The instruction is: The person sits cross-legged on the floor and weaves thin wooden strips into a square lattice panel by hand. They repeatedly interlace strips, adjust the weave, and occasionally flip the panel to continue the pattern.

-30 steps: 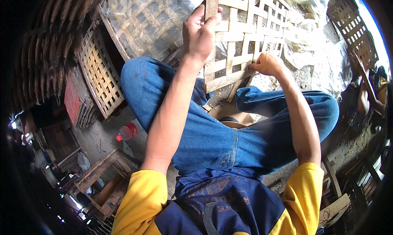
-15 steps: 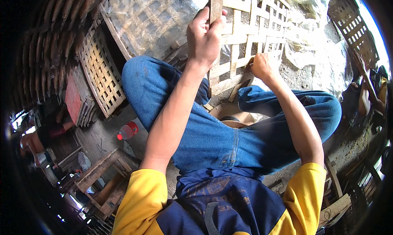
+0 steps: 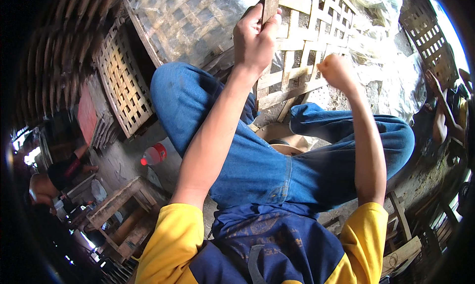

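A woven lattice panel of pale flat strips (image 3: 297, 45), edged with wooden slats, stands tilted in front of my crossed legs. My left hand (image 3: 255, 42) is closed around the brown upright slat (image 3: 270, 6) at the panel's left edge, fingers behind it and thumb in front. My right hand (image 3: 340, 72) is curled into a fist by the panel's lower right part. Its fingers face away, so whatever they hold is hidden. Between my legs sits a tan round object (image 3: 278, 133) with a dark middle, partly covered by the jeans.
A plastic-wrapped woven panel (image 3: 190, 29) and a bare one (image 3: 123, 78) lie left. A red-capped bottle (image 3: 155, 154) is by my left thigh, near a wooden frame (image 3: 115, 203). Clear plastic sheeting (image 3: 391, 81) lies right. Other people's limbs show at far left and right.
My right hand has risen and shifted right, away from the panel's lower edge. In the picture, the panel and my left hand on its slat sit slightly further right.
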